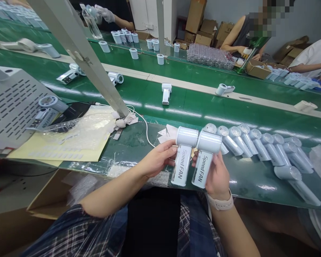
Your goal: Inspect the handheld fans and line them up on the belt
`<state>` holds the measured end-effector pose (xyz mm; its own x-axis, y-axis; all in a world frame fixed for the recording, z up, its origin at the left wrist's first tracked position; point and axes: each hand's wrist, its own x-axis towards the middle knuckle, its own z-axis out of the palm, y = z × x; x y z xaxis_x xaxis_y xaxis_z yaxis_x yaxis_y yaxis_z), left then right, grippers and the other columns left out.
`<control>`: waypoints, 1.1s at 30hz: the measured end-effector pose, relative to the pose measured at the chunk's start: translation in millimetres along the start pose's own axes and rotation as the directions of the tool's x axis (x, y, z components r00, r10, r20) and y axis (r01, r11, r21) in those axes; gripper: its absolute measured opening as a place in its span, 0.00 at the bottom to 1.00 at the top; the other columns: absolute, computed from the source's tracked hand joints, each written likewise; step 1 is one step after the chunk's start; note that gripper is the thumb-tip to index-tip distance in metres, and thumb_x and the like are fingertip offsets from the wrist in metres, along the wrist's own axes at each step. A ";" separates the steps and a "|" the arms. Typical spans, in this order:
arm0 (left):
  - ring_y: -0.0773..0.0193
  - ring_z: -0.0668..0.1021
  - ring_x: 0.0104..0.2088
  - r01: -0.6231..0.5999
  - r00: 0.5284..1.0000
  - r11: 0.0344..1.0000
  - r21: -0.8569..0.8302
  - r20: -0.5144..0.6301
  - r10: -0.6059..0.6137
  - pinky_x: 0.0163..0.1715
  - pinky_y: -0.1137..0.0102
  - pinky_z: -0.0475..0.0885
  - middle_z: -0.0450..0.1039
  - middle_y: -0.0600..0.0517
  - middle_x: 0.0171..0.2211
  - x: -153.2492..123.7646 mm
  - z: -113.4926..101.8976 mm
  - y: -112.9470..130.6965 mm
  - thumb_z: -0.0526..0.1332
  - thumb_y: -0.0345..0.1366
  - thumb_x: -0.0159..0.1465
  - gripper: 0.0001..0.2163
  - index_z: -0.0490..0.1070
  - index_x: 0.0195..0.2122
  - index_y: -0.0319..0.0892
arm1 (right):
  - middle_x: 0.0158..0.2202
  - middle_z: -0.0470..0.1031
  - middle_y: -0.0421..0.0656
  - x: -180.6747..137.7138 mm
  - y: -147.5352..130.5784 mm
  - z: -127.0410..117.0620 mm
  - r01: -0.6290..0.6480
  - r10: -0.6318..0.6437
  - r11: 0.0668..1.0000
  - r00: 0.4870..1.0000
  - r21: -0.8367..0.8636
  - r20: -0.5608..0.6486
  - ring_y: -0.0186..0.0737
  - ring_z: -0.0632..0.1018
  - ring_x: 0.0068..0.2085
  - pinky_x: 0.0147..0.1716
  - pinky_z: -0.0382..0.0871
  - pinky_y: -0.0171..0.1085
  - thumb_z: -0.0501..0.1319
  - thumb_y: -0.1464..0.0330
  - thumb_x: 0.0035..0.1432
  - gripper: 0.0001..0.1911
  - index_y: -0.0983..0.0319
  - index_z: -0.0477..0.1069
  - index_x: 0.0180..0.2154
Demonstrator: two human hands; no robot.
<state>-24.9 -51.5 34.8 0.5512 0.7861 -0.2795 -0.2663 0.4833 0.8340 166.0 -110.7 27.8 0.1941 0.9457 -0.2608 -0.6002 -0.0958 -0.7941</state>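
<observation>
I hold two pale blue handheld fans side by side over the near edge of the green bench, both printed "SpeedFAN". My left hand (157,159) grips the left fan (184,157) by its handle, fingers curled round it. The right fan (207,159) sits in my right hand (218,175), fingers wrapped behind its handle. A watch strap shows on my right wrist. Just right of my hands a row of several more fans (259,144) lies on the bench, heads pointing away from me.
A green conveyor belt (198,103) carries single fans (166,93) past. A grey vented machine (13,103) and yellow sticker sheets (69,139) sit at left. A slanted metal post (96,67) crosses the view. Other people work across the belt, near cardboard boxes (200,25).
</observation>
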 end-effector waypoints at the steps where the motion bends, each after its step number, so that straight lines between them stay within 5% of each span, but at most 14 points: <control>1: 0.64 0.79 0.33 -0.001 1.000 1.000 0.006 0.005 0.001 0.29 0.74 0.72 0.78 0.48 0.37 -0.1 -0.7 0.2 0.70 0.48 0.59 0.25 0.72 0.53 0.40 | 0.35 0.83 0.42 0.3 0.1 0.5 -0.013 0.013 1.000 1.000 -0.004 -0.009 0.48 0.83 0.33 0.32 0.79 0.46 0.59 0.58 0.63 0.29 0.52 0.60 0.64; 15: 0.58 0.80 0.40 -0.054 0.998 0.987 0.152 0.046 0.047 0.34 0.69 0.74 0.79 0.46 0.41 -3.9 2.0 2.9 0.69 0.49 0.59 0.24 0.67 0.51 0.42 | 0.34 0.84 0.45 -5.6 -1.6 1.0 -0.040 0.040 0.999 0.999 0.015 0.020 0.48 0.84 0.32 0.31 0.81 0.45 0.58 0.63 0.60 0.14 0.58 0.70 0.47; 26: 0.56 0.80 0.44 -0.143 0.984 0.969 0.200 0.135 0.117 0.41 0.65 0.73 0.80 0.44 0.45 -8.0 0.9 5.4 0.68 0.47 0.61 0.24 0.65 0.55 0.43 | 0.34 0.84 0.46 -11.7 -1.5 -2.7 0.014 -0.014 1.000 0.997 -0.008 0.076 0.51 0.84 0.32 0.33 0.81 0.51 0.59 0.60 0.60 0.14 0.58 0.73 0.46; 31: 0.52 0.79 0.52 -0.290 0.956 0.878 0.380 0.150 0.251 0.51 0.60 0.73 0.78 0.44 0.49 -16.0 4.4 9.2 0.67 0.38 0.61 0.22 0.66 0.56 0.44 | 0.44 0.83 0.46 -17.1 -4.0 -8.4 0.268 -0.256 0.950 0.962 -0.163 0.091 0.54 0.82 0.49 0.55 0.73 0.57 0.69 0.61 0.54 0.22 0.57 0.72 0.50; 33: 0.49 0.78 0.54 -0.406 0.913 0.780 0.476 0.169 0.372 0.56 0.56 0.71 0.78 0.43 0.50 -19.8 6.0 8.2 0.70 0.35 0.57 0.22 0.70 0.53 0.44 | 0.50 0.80 0.47 -21.2 -9.1 -10.5 0.397 -0.353 0.869 0.915 -0.296 0.194 0.55 0.78 0.56 0.61 0.66 0.58 0.74 0.64 0.49 0.27 0.56 0.72 0.52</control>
<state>-33.2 -65.4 50.0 0.5379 0.8320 0.1356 -0.0550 -0.1258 0.9905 175.5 -133.2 34.9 0.2394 0.9596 0.1478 -0.2148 0.2008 -0.9558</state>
